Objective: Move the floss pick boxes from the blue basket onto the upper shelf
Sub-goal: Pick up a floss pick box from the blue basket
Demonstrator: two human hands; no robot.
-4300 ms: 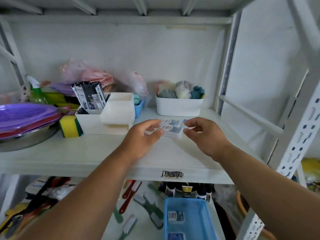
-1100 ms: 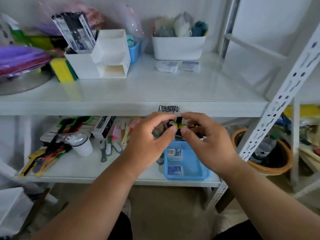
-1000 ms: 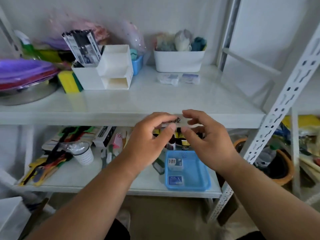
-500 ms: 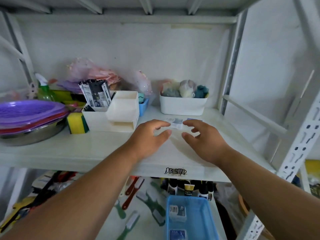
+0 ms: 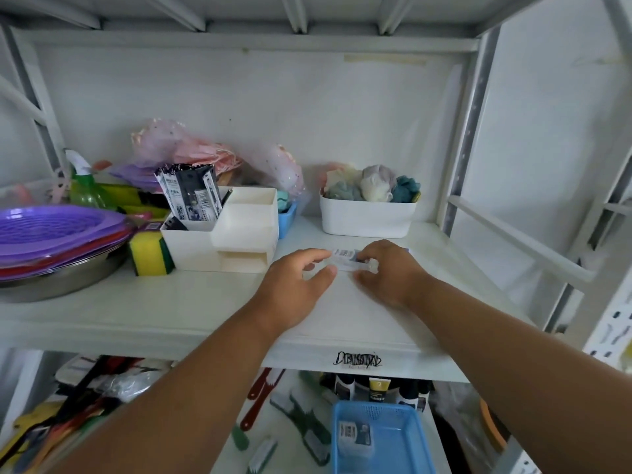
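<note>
Both hands were seen stretched over the upper shelf [image 5: 171, 313], in front of the white bin [image 5: 367, 217]. A clear floss pick box [image 5: 345, 260] was held between them at the shelf board, its long axis running left to right. The right hand [image 5: 390, 275] was curled over the box's right end, which was pinched by its fingertips. The left hand [image 5: 297, 282] was loosely bent, with thumb and forefinger at the box's left end; whether that end was truly gripped could not be told. A second box edge was glimpsed just behind the right hand, but the number already on the shelf could not be counted, being hidden by the hands.

Below, the blue basket [image 5: 407, 439] stood on the lower shelf, almost straight under the right forearm. One box in the basket [image 5: 354, 436] was plainly seen; the basket's near end was cut off by the frame, so more may have lain there.

It was judged that the box in hand was being set down, and that the basket would be reached more readily by the right hand, being nearer that side
</note>
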